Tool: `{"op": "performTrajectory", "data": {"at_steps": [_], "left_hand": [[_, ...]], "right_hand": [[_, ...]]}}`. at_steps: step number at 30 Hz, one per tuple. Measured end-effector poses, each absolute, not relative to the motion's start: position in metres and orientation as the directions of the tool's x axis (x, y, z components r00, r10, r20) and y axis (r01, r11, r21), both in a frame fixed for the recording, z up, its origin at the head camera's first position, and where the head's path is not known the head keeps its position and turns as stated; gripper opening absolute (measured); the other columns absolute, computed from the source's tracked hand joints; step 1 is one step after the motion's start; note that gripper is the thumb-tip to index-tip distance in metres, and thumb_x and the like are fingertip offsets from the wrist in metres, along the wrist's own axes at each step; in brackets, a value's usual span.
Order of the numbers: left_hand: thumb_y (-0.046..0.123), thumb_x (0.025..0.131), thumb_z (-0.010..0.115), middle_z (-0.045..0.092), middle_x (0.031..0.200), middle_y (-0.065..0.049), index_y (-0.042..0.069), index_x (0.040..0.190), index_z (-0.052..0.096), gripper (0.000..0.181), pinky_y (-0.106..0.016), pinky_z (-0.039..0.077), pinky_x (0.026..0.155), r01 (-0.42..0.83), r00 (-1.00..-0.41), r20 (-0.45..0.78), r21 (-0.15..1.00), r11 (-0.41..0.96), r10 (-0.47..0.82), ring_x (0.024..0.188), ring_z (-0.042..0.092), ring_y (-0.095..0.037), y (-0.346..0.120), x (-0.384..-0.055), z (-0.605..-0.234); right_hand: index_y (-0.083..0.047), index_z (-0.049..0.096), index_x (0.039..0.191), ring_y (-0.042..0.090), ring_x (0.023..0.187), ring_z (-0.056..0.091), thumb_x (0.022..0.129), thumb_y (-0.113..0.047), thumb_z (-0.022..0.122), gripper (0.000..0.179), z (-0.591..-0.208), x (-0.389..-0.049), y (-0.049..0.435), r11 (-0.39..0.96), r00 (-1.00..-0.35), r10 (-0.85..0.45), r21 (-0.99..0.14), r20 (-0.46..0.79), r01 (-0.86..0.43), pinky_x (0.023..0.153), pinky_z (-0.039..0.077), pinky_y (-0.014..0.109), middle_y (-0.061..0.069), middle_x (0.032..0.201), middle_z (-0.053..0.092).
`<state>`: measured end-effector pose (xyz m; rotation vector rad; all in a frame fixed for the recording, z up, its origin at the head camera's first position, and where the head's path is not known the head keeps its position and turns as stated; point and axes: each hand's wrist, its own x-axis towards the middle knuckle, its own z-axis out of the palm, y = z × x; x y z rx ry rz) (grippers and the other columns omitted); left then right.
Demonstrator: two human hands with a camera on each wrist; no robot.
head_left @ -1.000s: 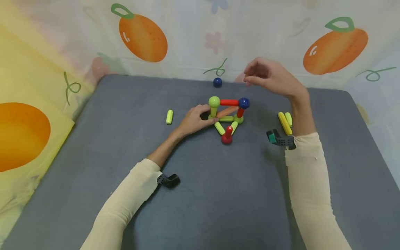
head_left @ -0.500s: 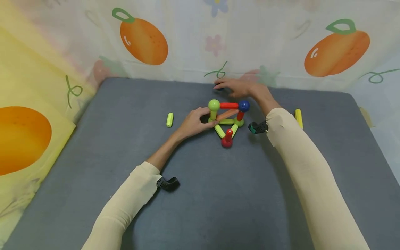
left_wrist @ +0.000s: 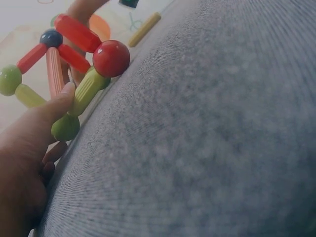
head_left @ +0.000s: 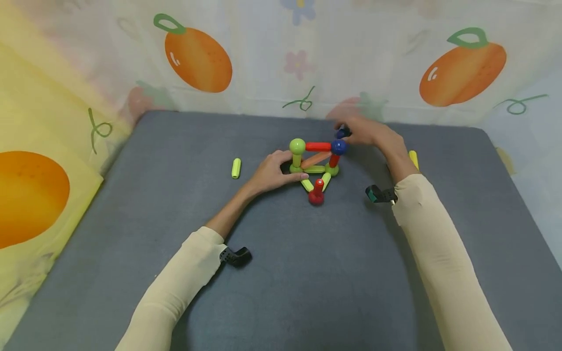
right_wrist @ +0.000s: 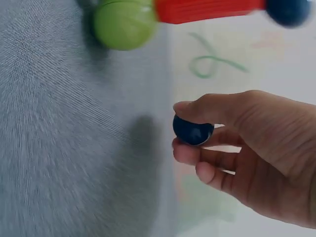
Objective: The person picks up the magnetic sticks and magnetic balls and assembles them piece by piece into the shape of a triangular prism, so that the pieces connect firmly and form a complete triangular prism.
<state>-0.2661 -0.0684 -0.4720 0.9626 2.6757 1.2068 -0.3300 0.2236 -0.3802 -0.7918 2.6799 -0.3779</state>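
On the grey table stands a frame built of balls and rods. Its upper bar is a red rod (head_left: 318,146) between a light green ball (head_left: 297,146) and a blue ball (head_left: 339,146). Nearer the person, a red ball (head_left: 316,198) bears a short upright red rod (head_left: 319,185). My left hand (head_left: 271,174) holds the frame's lower left corner, its thumb against an orange rod (left_wrist: 55,74) in the left wrist view. Behind the frame's right side, my right hand (head_left: 368,131) pinches a loose dark blue ball (right_wrist: 192,131) between thumb and fingers.
A loose yellow-green rod (head_left: 236,168) lies left of the frame. To the right, a yellow rod (head_left: 413,158) is partly hidden by the right forearm. A fruit-printed cloth (head_left: 263,63) hangs along the table's back edge.
My right hand came down to the loose blue ball at the back edge, took it, and carried it rightward behind the frame. The left hand keeps its hold.
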Motion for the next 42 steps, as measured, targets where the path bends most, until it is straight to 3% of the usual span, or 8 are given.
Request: {"op": "performTrajectory", "data": {"at_steps": [5,11,19,23,30,35,42], "left_hand": [[0.037,0.089,0.084,0.072,0.111,-0.004,0.015,0.112,0.072,0.034,-0.040,0.045,0.093,0.519,-0.808,0.202,0.688,0.507,0.554,0.102,0.059,-0.024,-0.067,-0.268,-0.473],[0.037,0.088,0.085,0.066,0.097,-0.005,0.014,0.102,0.069,0.032,-0.035,0.039,0.086,0.526,-0.803,0.209,0.689,0.499,0.559,0.091,0.053,-0.023,-0.063,-0.270,-0.472],[0.034,0.088,0.086,0.051,0.082,-0.002,0.015,0.097,0.066,0.029,-0.030,0.032,0.076,0.507,-0.803,0.183,0.709,0.490,0.567,0.079,0.046,-0.018,-0.061,-0.275,-0.468],[0.037,0.088,0.085,0.043,0.073,-0.001,0.015,0.087,0.061,0.033,-0.028,0.029,0.067,0.504,-0.806,0.166,0.696,0.512,0.568,0.069,0.042,-0.017,-0.058,-0.277,-0.467],[0.041,0.087,0.085,0.042,0.070,0.002,0.018,0.083,0.059,0.035,-0.028,0.027,0.064,0.485,-0.823,0.162,0.699,0.525,0.545,0.066,0.042,-0.014,-0.054,-0.279,-0.467],[0.038,0.088,0.085,0.043,0.070,0.001,0.016,0.082,0.058,0.036,-0.028,0.028,0.064,0.506,-0.811,0.188,0.701,0.503,0.553,0.065,0.043,-0.016,-0.055,-0.277,-0.469],[0.037,0.088,0.085,0.044,0.071,0.001,0.015,0.083,0.058,0.035,-0.029,0.029,0.065,0.515,-0.811,0.209,0.698,0.497,0.547,0.066,0.043,-0.015,-0.054,-0.275,-0.470]], "right_hand": [[0.006,0.052,0.130,0.039,0.110,0.057,0.102,-0.015,0.065,0.038,-0.356,-0.295,0.241,0.837,-0.871,-0.468,-0.390,-0.150,-0.383,0.099,0.048,0.056,0.027,0.125,0.060],[0.002,0.056,0.130,0.036,0.108,0.064,0.100,-0.013,0.068,0.035,-0.328,-0.256,0.248,0.824,-0.878,-0.466,-0.415,-0.110,-0.385,0.094,0.054,0.054,0.023,0.121,0.066],[-0.007,0.062,0.126,0.022,0.101,0.072,0.099,-0.012,0.072,0.029,-0.297,-0.220,0.239,0.751,-0.797,-0.584,-0.474,-0.153,-0.460,0.092,0.058,0.045,0.009,0.118,0.069],[-0.013,0.062,0.129,0.018,0.102,0.070,0.100,-0.015,0.071,0.031,-0.291,-0.210,0.227,0.729,-0.755,-0.626,-0.489,-0.194,-0.479,0.093,0.056,0.043,0.003,0.117,0.069],[-0.020,0.063,0.135,0.013,0.104,0.066,0.097,-0.008,0.073,0.041,-0.301,-0.209,0.199,0.654,-0.664,-0.723,-0.500,-0.193,-0.567,0.095,0.054,0.041,-0.005,0.117,0.071],[-0.015,0.063,0.136,0.017,0.114,0.067,0.094,-0.008,0.077,0.045,-0.310,-0.210,0.185,0.630,-0.624,-0.754,-0.494,-0.205,-0.599,0.101,0.054,0.043,-0.003,0.127,0.072],[-0.009,0.061,0.132,0.022,0.119,0.065,0.092,-0.009,0.080,0.044,-0.313,-0.209,0.177,0.672,-0.633,-0.727,-0.464,-0.264,-0.578,0.106,0.052,0.047,0.006,0.131,0.069]]}}
